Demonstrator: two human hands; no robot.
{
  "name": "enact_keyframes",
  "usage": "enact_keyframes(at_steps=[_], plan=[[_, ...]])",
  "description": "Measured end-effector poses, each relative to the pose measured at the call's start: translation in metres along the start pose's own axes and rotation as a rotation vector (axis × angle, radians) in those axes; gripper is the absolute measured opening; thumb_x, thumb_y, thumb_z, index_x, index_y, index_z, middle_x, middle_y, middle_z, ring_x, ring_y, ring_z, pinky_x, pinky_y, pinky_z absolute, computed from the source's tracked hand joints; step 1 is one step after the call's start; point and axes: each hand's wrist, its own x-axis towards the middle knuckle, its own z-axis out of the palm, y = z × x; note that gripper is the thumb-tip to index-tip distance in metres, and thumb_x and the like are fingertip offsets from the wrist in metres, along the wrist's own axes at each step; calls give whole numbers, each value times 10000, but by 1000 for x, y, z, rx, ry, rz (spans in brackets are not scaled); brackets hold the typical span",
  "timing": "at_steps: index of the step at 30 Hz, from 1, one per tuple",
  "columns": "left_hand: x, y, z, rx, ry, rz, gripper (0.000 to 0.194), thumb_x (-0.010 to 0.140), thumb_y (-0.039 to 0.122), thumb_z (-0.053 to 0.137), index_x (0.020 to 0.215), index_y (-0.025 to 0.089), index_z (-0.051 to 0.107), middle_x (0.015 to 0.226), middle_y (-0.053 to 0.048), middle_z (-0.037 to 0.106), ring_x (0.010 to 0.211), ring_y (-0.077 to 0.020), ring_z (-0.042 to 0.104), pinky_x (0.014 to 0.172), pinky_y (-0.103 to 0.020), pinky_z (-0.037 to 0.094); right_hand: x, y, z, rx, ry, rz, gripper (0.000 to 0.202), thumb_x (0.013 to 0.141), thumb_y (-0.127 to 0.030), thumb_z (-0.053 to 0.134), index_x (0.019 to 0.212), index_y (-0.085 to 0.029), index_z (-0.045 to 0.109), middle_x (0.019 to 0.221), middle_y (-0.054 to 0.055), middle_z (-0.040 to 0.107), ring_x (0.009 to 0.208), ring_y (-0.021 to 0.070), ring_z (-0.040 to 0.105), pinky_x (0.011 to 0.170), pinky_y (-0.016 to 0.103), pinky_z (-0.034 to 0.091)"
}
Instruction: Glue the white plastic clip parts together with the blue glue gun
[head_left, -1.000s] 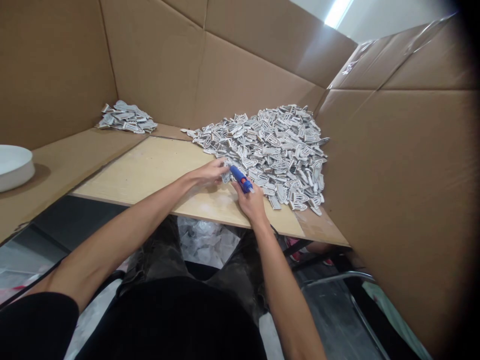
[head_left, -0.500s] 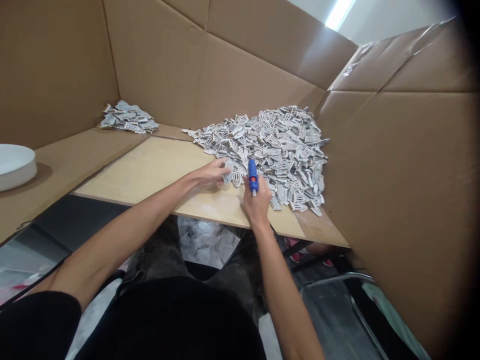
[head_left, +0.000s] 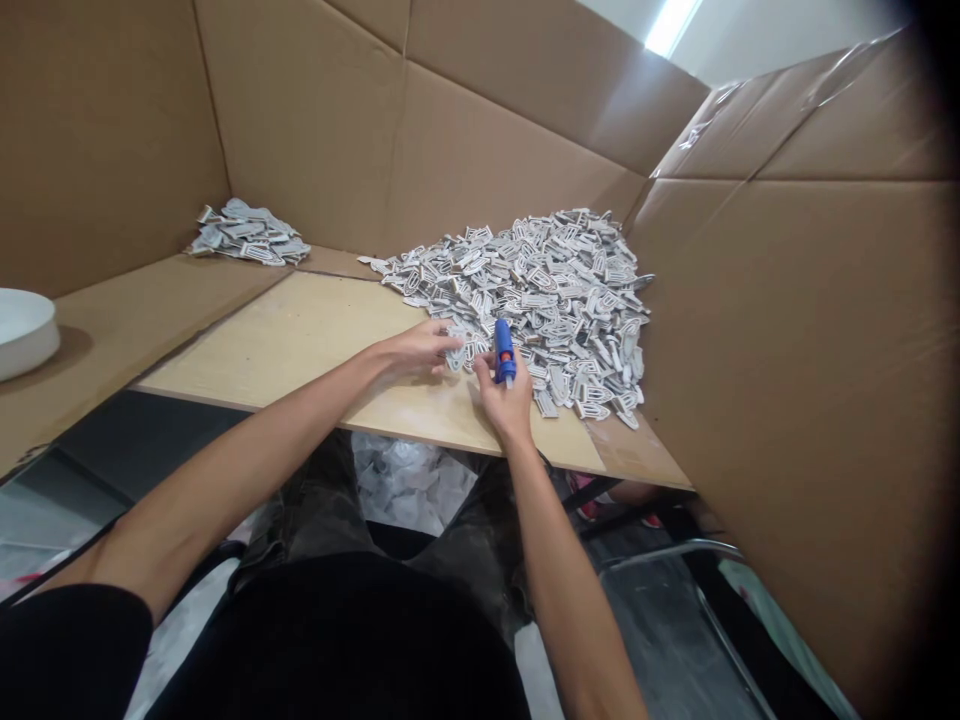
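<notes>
My left hand (head_left: 427, 347) is closed with its fingertips on a small flat grey-white slotted piece (head_left: 455, 357), held just above the board at the pile's near left edge. My right hand (head_left: 506, 398) is wrapped around a blue glue gun (head_left: 503, 345), with a reddish part in its body and a pale stick end showing at the rear toward me. The gun's front end points away from me, over the pile (head_left: 555, 290) of similar slotted pieces. A narrow gap separates my two hands, and the gun's nozzle is hidden from view.
A smaller heap of grey-white pieces (head_left: 246, 233) lies in the far left corner. At the left edge stands a round white dish (head_left: 26, 335). Tall cardboard walls (head_left: 315, 120) surround the pale board (head_left: 262, 335). Below its front edge hangs a bag of white scraps (head_left: 409, 485).
My right hand has shifted slightly left, closer to the left hand, and its thumb now sticks out more to the side. The left hand still holds its piece. The view has shifted slightly.
</notes>
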Motion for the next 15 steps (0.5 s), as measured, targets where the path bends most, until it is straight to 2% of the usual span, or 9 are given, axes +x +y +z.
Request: enact_keyframes(at_steps=[6,11,15], plan=[[-4,2,4,60,-116,10,163,822,104,769,908,136,634,820,-69,647,577,-97,557,538,-263,497,3,1,2,135,-33,55,288,901,-462,673,1029,-205,667,996,94,776,888,220,716,913,355,541],[-4,-1,-1,149,-140,48,166,792,201,831,875,117,714,814,-85,688,648,-134,642,601,-269,544,3,0,2,140,-48,49,305,872,-491,730,969,-213,650,942,68,762,846,205,702,867,336,548],[-3,-2,-7,208,-151,79,234,759,279,889,727,130,711,710,-48,655,667,-146,661,641,-274,548,1,2,3,119,-39,-14,342,865,-511,773,968,-231,606,878,25,722,792,191,672,820,323,536]])
